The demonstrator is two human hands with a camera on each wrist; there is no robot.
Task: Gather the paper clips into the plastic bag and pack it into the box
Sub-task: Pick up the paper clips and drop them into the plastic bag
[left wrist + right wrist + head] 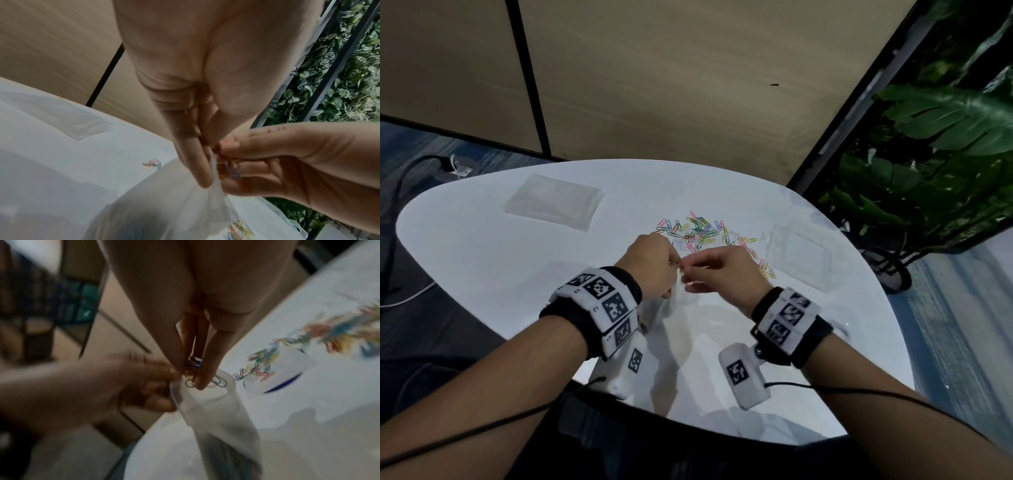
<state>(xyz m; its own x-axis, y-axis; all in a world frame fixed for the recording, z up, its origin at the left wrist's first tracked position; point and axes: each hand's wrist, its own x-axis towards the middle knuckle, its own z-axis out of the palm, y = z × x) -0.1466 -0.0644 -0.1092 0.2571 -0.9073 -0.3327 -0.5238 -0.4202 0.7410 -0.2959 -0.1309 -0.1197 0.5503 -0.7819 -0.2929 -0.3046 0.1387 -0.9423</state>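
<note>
A clear plastic bag [671, 308] hangs over the near middle of the white table [482, 260]. My left hand [673, 270] pinches its top edge, and in the left wrist view the left hand [205, 177] holds the bag [164, 207] by its rim. My right hand [690, 275] pinches several paper clips [193, 368] right at the open bag mouth [205, 391]; in the right wrist view the right hand [191, 379] reaches just inside it. Loose coloured paper clips [698, 231] lie in a pile just beyond both hands. The clear plastic box [801, 255] stands on the right.
A flat stack of spare clear bags [553, 202] lies at the table's back left. A wooden wall panel [688, 85] rises behind the table, and leafy plants [945, 154] stand to the right. Cables from the wrist cameras trail over the near table edge.
</note>
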